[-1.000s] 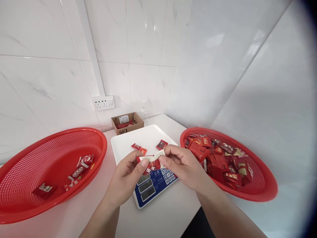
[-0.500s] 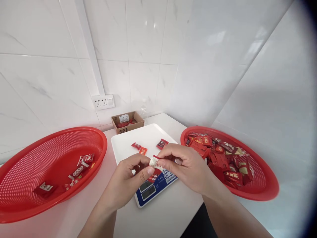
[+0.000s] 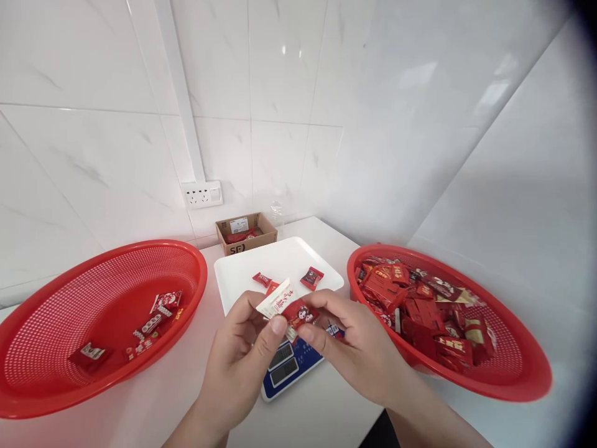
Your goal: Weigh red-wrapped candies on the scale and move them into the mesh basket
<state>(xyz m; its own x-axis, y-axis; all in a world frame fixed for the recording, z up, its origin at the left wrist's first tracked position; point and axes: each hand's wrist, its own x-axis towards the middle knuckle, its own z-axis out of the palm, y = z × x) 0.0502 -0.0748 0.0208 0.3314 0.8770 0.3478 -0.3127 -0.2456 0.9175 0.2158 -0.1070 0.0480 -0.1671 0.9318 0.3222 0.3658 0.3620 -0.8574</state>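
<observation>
Left hand point(image 3: 245, 354) and right hand point(image 3: 357, 342) grip one wrapped snack point(image 3: 299, 314), the eight-o'clock basket point(image 3: 60, 311) sparsely filled, the four-o'clock basket point(image 3: 517, 370) heaped.

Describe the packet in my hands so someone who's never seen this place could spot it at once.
On the white table, find the white scale with a blue panel. Above it, the left hand and right hand hold a small packet. Unlike the red packets lying on the scale, it shows a broad cream part with red writing.
</observation>
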